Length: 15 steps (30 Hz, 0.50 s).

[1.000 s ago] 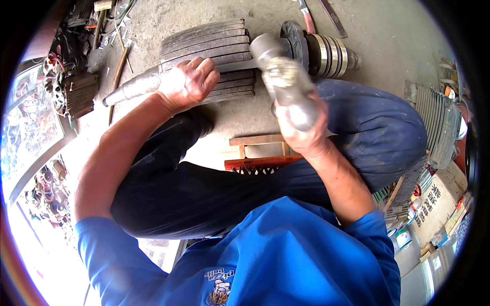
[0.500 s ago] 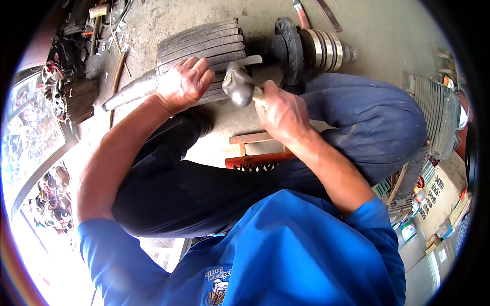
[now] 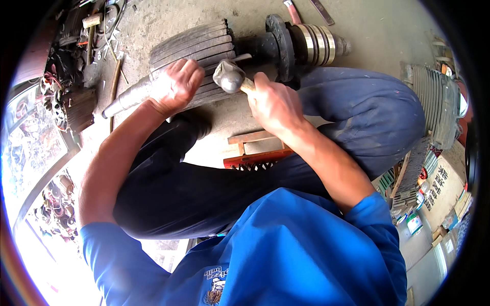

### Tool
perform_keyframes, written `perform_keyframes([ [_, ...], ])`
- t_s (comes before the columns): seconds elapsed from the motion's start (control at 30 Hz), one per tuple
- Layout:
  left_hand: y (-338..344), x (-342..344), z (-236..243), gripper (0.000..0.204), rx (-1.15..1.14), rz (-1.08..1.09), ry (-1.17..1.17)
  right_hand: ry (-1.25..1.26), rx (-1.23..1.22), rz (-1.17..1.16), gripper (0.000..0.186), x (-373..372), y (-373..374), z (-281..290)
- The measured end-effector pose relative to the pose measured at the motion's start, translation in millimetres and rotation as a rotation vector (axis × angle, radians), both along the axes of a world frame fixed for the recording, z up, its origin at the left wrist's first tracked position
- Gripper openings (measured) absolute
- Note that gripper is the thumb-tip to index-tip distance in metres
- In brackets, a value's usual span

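A slotted, barrel-shaped rotor core point(image 3: 189, 41) lies on its side across the upper middle, with its taped shaft point(image 3: 125, 98) to the left and a dark flange point(image 3: 278, 48) and shiny rings point(image 3: 319, 45) to the right. My left hand point(image 3: 177, 84) is closed on a flat metal strip point(image 3: 243, 57) lying along the slots. My right hand point(image 3: 275, 104) grips a hammer by its pale handle; the round-ended head point(image 3: 229, 77) is just right of my left hand, over the core. Whether it touches the strip, I cannot tell.
Motor parts point(image 3: 76, 107) and a wooden-handled mallet point(image 3: 92, 21) clutter the left. A red-handled tool point(image 3: 292, 11) lies beyond the shaft. Below the core is a red frame point(image 3: 240, 162), between my bent legs. A finned housing point(image 3: 426, 107) and carton point(image 3: 441, 183) stand right.
The hammer and my right hand have swung left, from over the shaft to over the slotted core. My left hand stays on the strip. The whole view has shifted slightly.
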<state>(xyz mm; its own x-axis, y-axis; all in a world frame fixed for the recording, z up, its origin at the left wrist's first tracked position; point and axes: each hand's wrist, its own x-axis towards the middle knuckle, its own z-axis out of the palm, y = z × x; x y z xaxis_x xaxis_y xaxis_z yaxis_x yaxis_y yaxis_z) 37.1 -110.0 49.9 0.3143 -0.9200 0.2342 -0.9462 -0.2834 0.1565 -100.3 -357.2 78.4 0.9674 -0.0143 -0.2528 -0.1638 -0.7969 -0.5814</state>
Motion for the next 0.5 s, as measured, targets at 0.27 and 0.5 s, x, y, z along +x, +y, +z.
perform_keyframes([
  [0.27, 6.2, -2.9, -13.7, 0.017, 0.028, 0.038, 0.039, 0.051, 0.015, -0.018, 0.022, 1.7, 1.6, -4.8],
  [0.5, 4.0, 1.9, -16.5, 0.013, 0.026, 0.137, 0.118, -0.222, 0.235, -0.171, 0.031, 10.0, -7.5, 2.8],
])
